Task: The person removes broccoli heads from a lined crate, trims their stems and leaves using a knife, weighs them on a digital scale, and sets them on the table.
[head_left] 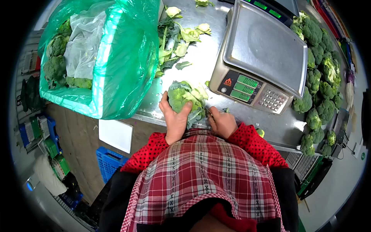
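Note:
At the table's front edge, my left hand (176, 118) holds a head of broccoli (181, 94) by its left and lower side, thumb on top. The cut stem and pale leaf bases of the head face up and right. Close beside it, my right hand (223, 122) is closed around the handle of a knife, whose thin blade (203, 107) points up and left against the broccoli's leaves. Most of the handle is hidden in my fingers. Trimmed leaves and stem pieces (179, 42) lie on the metal table (154, 101) beyond the head.
A crate lined with green plastic (129, 58) holds broccoli and thin white sheeting at the left. A weighing scale (266, 46) stands right of centre, with another behind it. Several broccoli heads (319, 85) are piled at the far right. A blue crate (108, 160) sits below the table.

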`<state>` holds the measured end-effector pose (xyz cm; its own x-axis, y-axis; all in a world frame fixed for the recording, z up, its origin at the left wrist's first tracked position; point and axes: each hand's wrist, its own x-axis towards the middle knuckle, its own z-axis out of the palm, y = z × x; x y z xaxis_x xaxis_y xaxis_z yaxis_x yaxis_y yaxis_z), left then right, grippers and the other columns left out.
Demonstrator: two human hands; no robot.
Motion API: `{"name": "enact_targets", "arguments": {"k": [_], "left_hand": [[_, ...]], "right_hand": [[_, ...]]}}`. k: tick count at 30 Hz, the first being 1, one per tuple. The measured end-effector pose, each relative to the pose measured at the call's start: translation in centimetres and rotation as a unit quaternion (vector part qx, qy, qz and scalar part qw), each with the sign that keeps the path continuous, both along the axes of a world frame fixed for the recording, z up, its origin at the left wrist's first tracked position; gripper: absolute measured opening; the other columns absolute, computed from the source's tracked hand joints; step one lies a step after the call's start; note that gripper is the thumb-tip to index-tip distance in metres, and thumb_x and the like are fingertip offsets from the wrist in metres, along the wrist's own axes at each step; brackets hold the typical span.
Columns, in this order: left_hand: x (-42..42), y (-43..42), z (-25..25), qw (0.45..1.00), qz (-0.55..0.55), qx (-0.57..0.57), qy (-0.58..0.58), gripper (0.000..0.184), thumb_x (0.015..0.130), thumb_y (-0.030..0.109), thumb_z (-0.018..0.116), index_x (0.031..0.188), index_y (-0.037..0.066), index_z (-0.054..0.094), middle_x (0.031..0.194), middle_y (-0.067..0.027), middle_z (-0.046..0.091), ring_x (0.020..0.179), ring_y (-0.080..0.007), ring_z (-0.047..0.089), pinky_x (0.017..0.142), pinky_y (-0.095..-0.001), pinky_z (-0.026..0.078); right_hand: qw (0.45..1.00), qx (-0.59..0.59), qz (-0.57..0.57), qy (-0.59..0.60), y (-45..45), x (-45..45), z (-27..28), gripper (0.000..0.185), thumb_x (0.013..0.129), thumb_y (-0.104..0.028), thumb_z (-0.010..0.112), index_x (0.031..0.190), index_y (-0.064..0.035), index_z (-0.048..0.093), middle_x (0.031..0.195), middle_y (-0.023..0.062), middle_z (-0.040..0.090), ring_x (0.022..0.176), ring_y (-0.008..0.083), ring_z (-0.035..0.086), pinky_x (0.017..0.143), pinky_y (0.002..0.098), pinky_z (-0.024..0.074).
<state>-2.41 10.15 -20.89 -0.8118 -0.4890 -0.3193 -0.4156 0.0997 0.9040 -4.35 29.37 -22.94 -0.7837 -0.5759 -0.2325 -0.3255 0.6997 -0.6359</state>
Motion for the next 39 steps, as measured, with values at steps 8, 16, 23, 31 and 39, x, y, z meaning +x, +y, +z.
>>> {"name": "enact_targets", "arguments": {"k": [8,16,23,31,39], "left_hand": [[-0.3,1.0,-0.6,0.992,-0.051,-0.113,0.012,0.091,0.076,0.028,0.078,0.142,-0.006,0.024,0.131,-0.0234,0.03,0.125,-0.0367,0.032,0.109,-0.0461,0.027],[0.0,-2.7,0.6,0.974,0.051,0.218,0.043,0.083,0.07,0.019,0.068,0.142,-0.004,0.031,0.134,-0.0187,0.042,0.119,-0.0305,0.049,0.103,-0.0394,0.041],[-0.6,-2.8,4.4,0.984,-0.058,0.07,0.152,0.089,0.063,0.021,0.067,0.142,-0.003,0.034,0.133,-0.0194,0.045,0.121,-0.0291,0.048,0.105,-0.0389,0.038],[-0.9,-5.8,4.6,0.968,-0.086,0.203,0.122,0.084,0.061,0.023,0.063,0.137,-0.006,0.041,0.129,-0.0195,0.053,0.117,-0.0303,0.054,0.106,-0.0404,0.04],[-11.6,-1.0,10.8,0.858,-0.255,-0.234,0.38,0.079,0.055,0.021,0.073,0.127,-0.001,0.051,0.132,-0.0212,0.05,0.122,-0.0359,0.05,0.106,-0.0445,0.04]], "right_hand": [[0.992,0.116,-0.024,-0.045,-1.9,-1.5,-0.8,0.03,0.086,-0.017,0.057,0.111,-0.0027,0.048,0.076,0.0181,0.066,0.064,0.0397,0.065,0.056,0.0512,0.0509],[0.983,-0.091,-0.118,-0.106,0.1,-0.9,-1.3,0.026,0.087,-0.022,0.061,0.104,-0.0037,0.056,0.08,0.0239,0.065,0.076,0.0436,0.064,0.068,0.051,0.0519],[0.917,-0.271,-0.151,-0.251,-2.9,-4.1,7.7,0.03,0.089,-0.024,0.063,0.107,0.0007,0.062,0.081,0.0216,0.066,0.072,0.0297,0.067,0.066,0.0394,0.0513],[0.815,-0.33,-0.12,-0.462,-1.4,-5.9,6.1,0.014,0.091,-0.007,0.062,0.102,0.0009,0.067,0.063,0.0022,0.057,0.039,0.0046,0.042,0.036,0.0234,0.0341],[0.905,-0.284,-0.307,0.075,3.7,-4.1,5.1,0.029,0.088,-0.009,0.069,0.115,0.0017,0.064,0.1,0.0172,0.071,0.089,0.0222,0.07,0.075,0.033,0.0541]]}}
